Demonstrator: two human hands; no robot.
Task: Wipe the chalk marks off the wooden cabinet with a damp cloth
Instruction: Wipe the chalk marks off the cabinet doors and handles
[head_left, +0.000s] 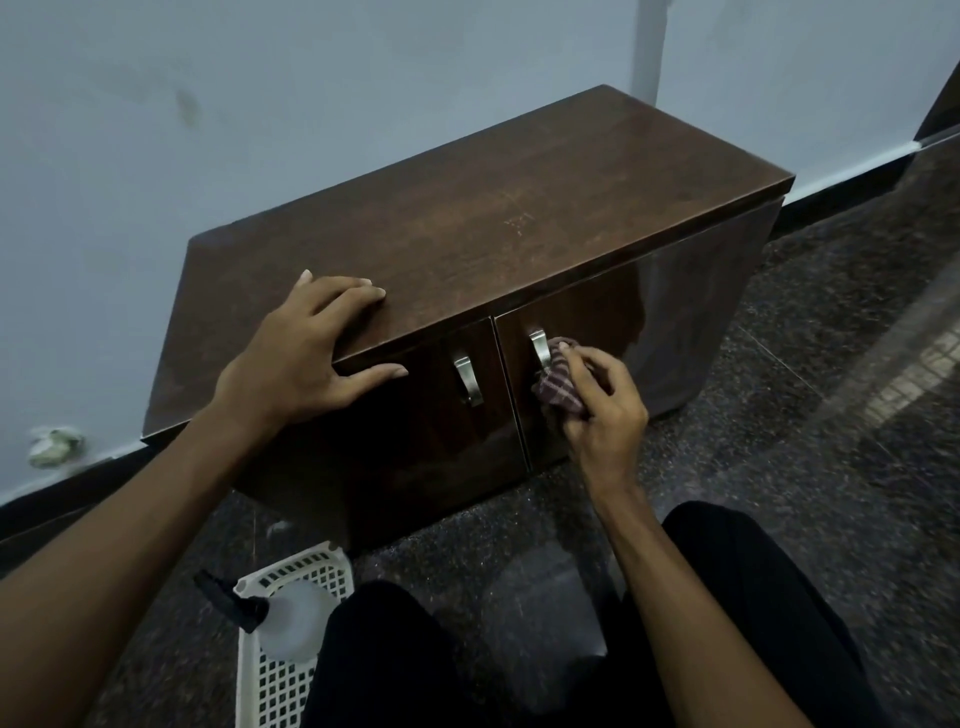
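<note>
Bunched checked cloth (560, 388) against glossy dark wooden cabinet door (587, 317)

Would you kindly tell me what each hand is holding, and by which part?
The right hand grips the bunched checked cloth around its lower part, against the right door beside its handle. The left hand holds nothing; it rests on the cabinet top.

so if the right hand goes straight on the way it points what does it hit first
The right hand, gripping the cloth, points up-left at the right door's metal handle. The cloth would meet that handle first; it looks nearly touching, though depth is unclear.
</note>
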